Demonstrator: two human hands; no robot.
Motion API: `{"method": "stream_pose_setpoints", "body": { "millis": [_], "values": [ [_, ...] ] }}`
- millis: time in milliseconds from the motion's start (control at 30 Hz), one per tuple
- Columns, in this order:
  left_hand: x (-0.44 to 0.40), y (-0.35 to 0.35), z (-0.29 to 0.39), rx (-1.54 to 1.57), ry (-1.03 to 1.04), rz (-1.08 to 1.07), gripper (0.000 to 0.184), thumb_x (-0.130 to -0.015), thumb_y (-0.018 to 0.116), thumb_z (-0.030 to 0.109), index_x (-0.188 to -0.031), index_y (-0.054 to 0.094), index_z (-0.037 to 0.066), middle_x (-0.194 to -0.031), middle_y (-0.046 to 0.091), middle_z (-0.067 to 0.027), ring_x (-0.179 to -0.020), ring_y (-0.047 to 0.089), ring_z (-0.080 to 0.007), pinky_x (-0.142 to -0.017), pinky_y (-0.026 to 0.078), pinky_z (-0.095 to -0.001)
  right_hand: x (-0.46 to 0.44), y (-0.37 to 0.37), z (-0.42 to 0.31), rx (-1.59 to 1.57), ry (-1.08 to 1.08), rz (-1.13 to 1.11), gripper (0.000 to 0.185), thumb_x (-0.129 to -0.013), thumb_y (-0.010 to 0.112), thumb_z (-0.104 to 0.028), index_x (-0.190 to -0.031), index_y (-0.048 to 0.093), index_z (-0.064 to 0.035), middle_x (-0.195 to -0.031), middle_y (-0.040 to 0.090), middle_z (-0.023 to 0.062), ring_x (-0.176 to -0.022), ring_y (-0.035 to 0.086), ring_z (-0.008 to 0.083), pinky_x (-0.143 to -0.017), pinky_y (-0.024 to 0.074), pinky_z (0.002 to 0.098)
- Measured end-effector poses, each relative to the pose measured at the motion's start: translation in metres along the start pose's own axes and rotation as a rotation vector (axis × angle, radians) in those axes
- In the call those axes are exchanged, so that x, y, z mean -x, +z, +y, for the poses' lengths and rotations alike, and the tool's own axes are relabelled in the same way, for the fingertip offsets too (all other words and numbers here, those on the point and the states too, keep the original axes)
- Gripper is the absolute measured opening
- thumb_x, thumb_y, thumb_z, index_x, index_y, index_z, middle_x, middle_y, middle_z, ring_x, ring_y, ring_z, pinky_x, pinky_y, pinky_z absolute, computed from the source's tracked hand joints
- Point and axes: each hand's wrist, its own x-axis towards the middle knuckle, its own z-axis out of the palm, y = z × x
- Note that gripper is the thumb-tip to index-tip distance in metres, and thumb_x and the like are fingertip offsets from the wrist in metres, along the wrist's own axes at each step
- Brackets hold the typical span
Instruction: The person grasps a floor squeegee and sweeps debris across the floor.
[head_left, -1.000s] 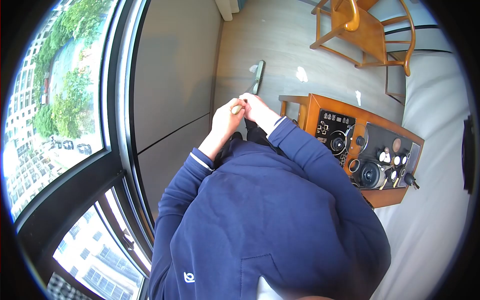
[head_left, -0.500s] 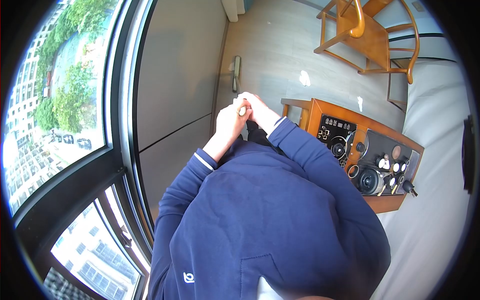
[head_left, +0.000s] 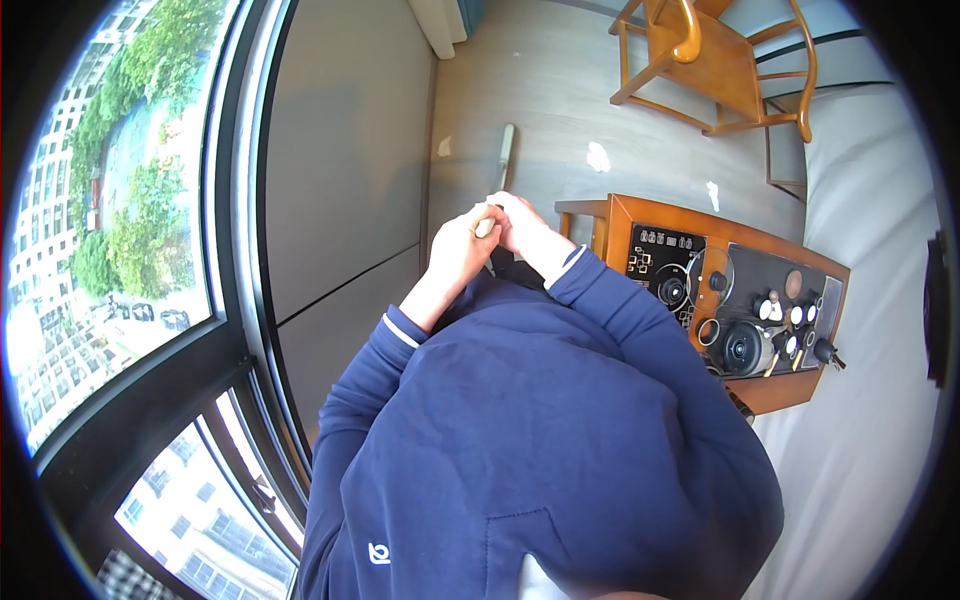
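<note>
Both of my hands are wrapped round the pale handle of a long-handled broom or mop [head_left: 507,155]; I cannot tell which kind. My left hand [head_left: 462,250] is closed round the handle, whose rounded top end pokes out of the fist. Right beside it, slightly farther forward, my right hand [head_left: 525,226] is closed on the same handle. Most of the shaft is hidden behind my hands. Its narrow, pale grey-green head rests on the floor ahead of me.
White scraps [head_left: 598,157] lie on the grey floor [head_left: 545,80], one near the left wall panel [head_left: 345,150]. On my right stands a wooden tea table [head_left: 620,215] with a kettle [head_left: 742,347] and small cups. Behind it are a wooden chair [head_left: 705,70] and a grey covered surface [head_left: 870,200]. Windows line my left.
The tool's head has moved right, away from the wall panel, and a white scrap now shows near the wall. My hands keep their grip. The view has shifted slightly.
</note>
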Motion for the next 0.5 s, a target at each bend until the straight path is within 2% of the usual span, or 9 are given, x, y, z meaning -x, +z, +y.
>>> {"method": "stream_pose_setpoints", "body": {
  "millis": [233, 367, 433, 467, 500],
  "values": [
    [-0.022, 0.007, 0.004, 0.078, 0.017, -0.126, 0.016, -0.083, 0.063, 0.021, -0.096, 0.062, 0.01, -0.091, 0.066, -0.0065, -0.084, 0.063, -0.0199, -0.077, 0.048, -0.0291, -0.006, -0.024, -0.012, -0.121, -0.055, 0.081, 0.003, -0.076, 0.05, -0.003, -0.074, 0.05, -0.0016, -0.071, 0.05, 0.0095, -0.064, 0.052, 0.021, -0.057, 0.044, 0.0332],
    [-0.042, 0.013, -0.001, 0.067, 0.014, -0.227, 0.016, -0.084, 0.063, 0.022, -0.095, 0.062, 0.01, -0.089, 0.066, -0.0058, -0.083, 0.062, -0.0182, -0.077, 0.047, -0.0284, -0.017, -0.042, -0.019, -0.161, -0.118, 0.053, 0.006, -0.082, 0.051, -0.006, -0.082, 0.05, 0.0005, -0.082, 0.054, 0.0104, -0.074, 0.055, 0.021, -0.066, 0.0468, 0.0323],
    [-0.054, 0.018, -0.008, 0.061, 0.056, -0.23, 0.016, -0.083, 0.062, 0.027, -0.093, 0.062, 0.015, -0.083, 0.065, -0.0093, -0.079, 0.062, -0.0244, -0.072, 0.048, -0.0327, -0.013, -0.036, -0.026, -0.195, -0.14, 0.122, 0.006, -0.082, 0.05, -0.006, -0.082, 0.05, 0.0005, -0.082, 0.054, 0.0099, -0.076, 0.055, 0.0202, -0.067, 0.0463, 0.0313],
    [-0.061, 0.02, -0.011, 0.06, 0.076, -0.232, 0.016, -0.082, 0.062, 0.03, -0.091, 0.063, 0.017, -0.081, 0.064, -0.0111, -0.077, 0.062, -0.0276, -0.069, 0.048, -0.0349, -0.01, -0.029, -0.031, -0.228, -0.138, 0.145, 0.004, -0.08, 0.05, -0.004, -0.079, 0.049, -0.0005, -0.079, 0.052, 0.0097, -0.072, 0.053, 0.0205, -0.063, 0.0455, 0.0322],
    [-0.068, 0.021, -0.014, 0.054, 0.051, -0.265, 0.015, -0.083, 0.062, 0.027, -0.092, 0.063, 0.015, -0.083, 0.065, -0.0091, -0.078, 0.062, -0.0243, -0.072, 0.048, -0.0329, -0.008, -0.022, -0.037, -0.261, -0.135, 0.168, 0.003, -0.077, 0.049, -0.003, -0.075, 0.047, -0.0014, -0.075, 0.05, 0.0094, -0.068, 0.052, 0.0209, -0.06, 0.0446, 0.0331]
  ]
}}
